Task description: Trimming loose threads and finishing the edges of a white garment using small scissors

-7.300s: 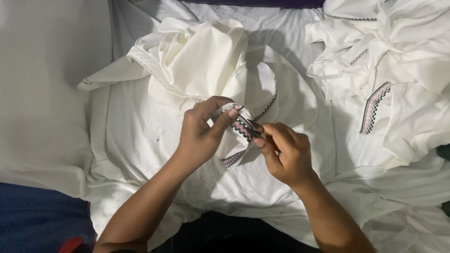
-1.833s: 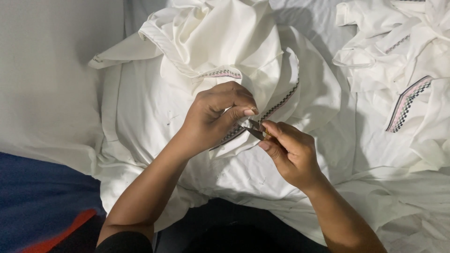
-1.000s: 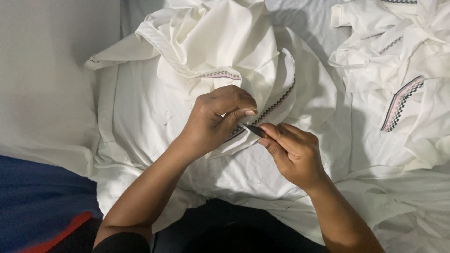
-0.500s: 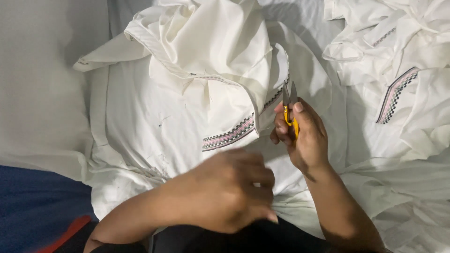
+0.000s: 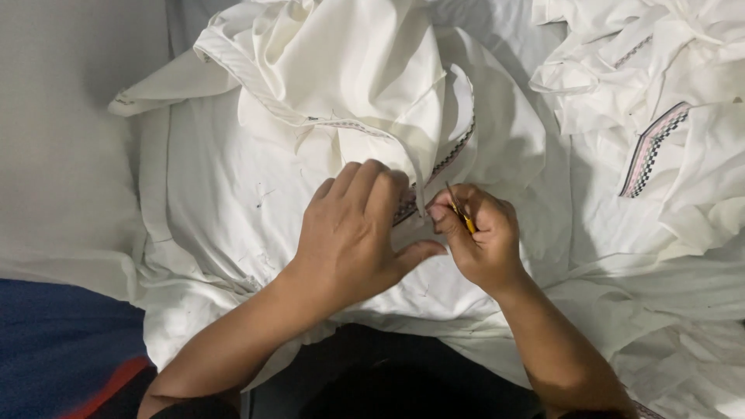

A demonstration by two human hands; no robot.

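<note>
Left hand (image 5: 353, 233) lies flat, fingers spread and pressing on the white garment (image 5: 233, 202), fingertips right at the patterned trim (image 5: 450, 159) where it runs under a folded flap. It grips nothing — it only pins the cloth.

Right hand (image 5: 477, 233) has its fingers closed around a small snipper (image 5: 459, 209) with a yellow handle; the thin metal tip points up toward the trim, just beside the left fingertips. Blades too small to tell if they are open.

Garment is spread on a pale worktop (image 5: 62, 155), bunched at the top. A second heap of white garments (image 5: 660, 101) with the same checked trim lies at the right, apart from the hands. Blue cloth with a red edge (image 5: 62, 349) at lower left.

Judgement on doing this step well: keep the left fingers flat and close to the cut point so the trim stays taut; bring only the tip of the snipper to a loose thread — not the weave; keep the flap clear of the blades; keep the left fingertips out of the tip's line.
</note>
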